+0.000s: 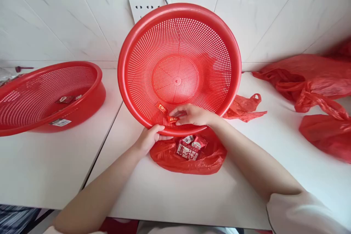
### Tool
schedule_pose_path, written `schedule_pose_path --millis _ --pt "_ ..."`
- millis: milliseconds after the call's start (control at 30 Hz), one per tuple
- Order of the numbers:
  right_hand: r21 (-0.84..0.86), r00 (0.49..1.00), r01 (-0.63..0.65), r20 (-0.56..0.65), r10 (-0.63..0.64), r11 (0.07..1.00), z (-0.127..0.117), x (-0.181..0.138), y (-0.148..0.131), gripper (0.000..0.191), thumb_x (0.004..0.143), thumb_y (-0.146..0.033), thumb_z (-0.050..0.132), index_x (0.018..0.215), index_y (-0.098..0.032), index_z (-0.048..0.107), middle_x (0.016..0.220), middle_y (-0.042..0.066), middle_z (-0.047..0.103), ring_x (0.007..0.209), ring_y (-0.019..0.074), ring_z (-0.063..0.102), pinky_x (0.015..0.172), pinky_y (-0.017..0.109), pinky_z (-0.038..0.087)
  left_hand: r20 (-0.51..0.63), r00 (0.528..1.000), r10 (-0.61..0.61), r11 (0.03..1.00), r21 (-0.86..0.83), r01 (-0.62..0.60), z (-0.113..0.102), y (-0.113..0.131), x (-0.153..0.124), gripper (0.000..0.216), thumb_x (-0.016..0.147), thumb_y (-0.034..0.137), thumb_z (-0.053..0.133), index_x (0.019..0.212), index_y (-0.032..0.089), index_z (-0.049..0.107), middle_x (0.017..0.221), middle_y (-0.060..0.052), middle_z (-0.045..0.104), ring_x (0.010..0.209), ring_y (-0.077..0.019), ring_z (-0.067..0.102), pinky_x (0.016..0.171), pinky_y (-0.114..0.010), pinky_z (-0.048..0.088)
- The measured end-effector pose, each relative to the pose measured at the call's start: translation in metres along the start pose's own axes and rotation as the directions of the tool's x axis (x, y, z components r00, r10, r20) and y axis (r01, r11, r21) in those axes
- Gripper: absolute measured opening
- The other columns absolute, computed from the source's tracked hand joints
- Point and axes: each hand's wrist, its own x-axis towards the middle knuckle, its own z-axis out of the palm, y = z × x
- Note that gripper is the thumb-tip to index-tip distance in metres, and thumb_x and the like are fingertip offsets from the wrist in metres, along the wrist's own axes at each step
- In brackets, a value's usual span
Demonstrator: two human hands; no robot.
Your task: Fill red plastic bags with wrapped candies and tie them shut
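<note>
A red plastic mesh basket [177, 69] is tilted up on its side, its opening facing me. My left hand [149, 139] grips the lower rim, thumb on the inside and fingers below. Inside the basket, my right hand [190, 114] is curled with its fingertips around a small red wrapped candy [172, 119]. Another red wrapped candy [161, 107] lies just left of those fingers. Below the rim sits an opened red plastic bag [189, 167], partly hidden by the basket. It holds several wrapped packets, among them a red and white packet [187, 151] with printed characters.
At left stands a second red mesh basket [82, 108] with a few packets inside. More red plastic bags [323, 76] lie at right, and a small red bag [245, 108] is behind my right forearm. A power strip [145, 5] hangs on the tiled wall.
</note>
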Motion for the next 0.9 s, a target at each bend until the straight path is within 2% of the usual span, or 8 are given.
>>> schedule_pose_path --millis 200,467,667,900 --pt "-0.117 0.995 0.004 -0.1 -0.016 0.993 0.005 0.002 -0.001 0.036 0.071 -0.018 0.075 0.107 -0.015 0.069 0.102 0.008 0.072 0.093 0.0183 0.067 0.086 0.031 0.053 0.01 1.0 0.008 1.0 0.017 -0.009 -0.003 0.0 0.001 0.034 0.078 0.015 0.058 0.111 0.007 0.064 0.108 -0.016 0.071 0.094 -0.0294 0.07 0.077 -0.041 0.062" --pt "-0.372 0.981 0.053 -0.154 -0.118 0.927 0.013 -0.002 -0.012 0.037 0.075 -0.009 0.068 0.11 -0.02 0.07 0.102 0.004 0.073 0.093 0.0164 0.068 0.087 0.029 0.052 0.004 1.0 -0.007 1.0 -0.005 0.008 -0.003 0.001 0.001 0.033 0.078 0.015 0.057 0.109 0.007 0.065 0.106 -0.015 0.072 0.091 -0.0289 0.071 0.078 -0.043 0.061" --pt "-0.435 0.971 0.077 -0.172 -0.167 0.897 0.019 -0.002 -0.016 0.034 0.076 -0.007 0.065 0.106 -0.021 0.072 0.097 0.003 0.075 0.091 0.0169 0.069 0.086 0.029 0.052 -0.018 1.0 -0.018 1.0 -0.007 0.018 -0.002 0.0 0.0 0.036 0.077 0.013 0.058 0.112 0.007 0.064 0.103 -0.015 0.073 0.092 -0.03 0.071 0.081 -0.047 0.06" --pt "-0.47 0.978 0.049 -0.157 -0.139 0.881 0.02 -0.003 -0.022 0.036 0.076 -0.005 0.063 0.107 -0.02 0.072 0.097 0.004 0.075 0.091 0.018 0.07 0.086 0.028 0.053 -0.013 1.0 -0.025 1.0 0.008 0.025 0.0 0.003 -0.002 0.037 0.077 0.013 0.058 0.114 0.008 0.063 0.107 -0.015 0.072 0.093 -0.0297 0.071 0.08 -0.046 0.06"
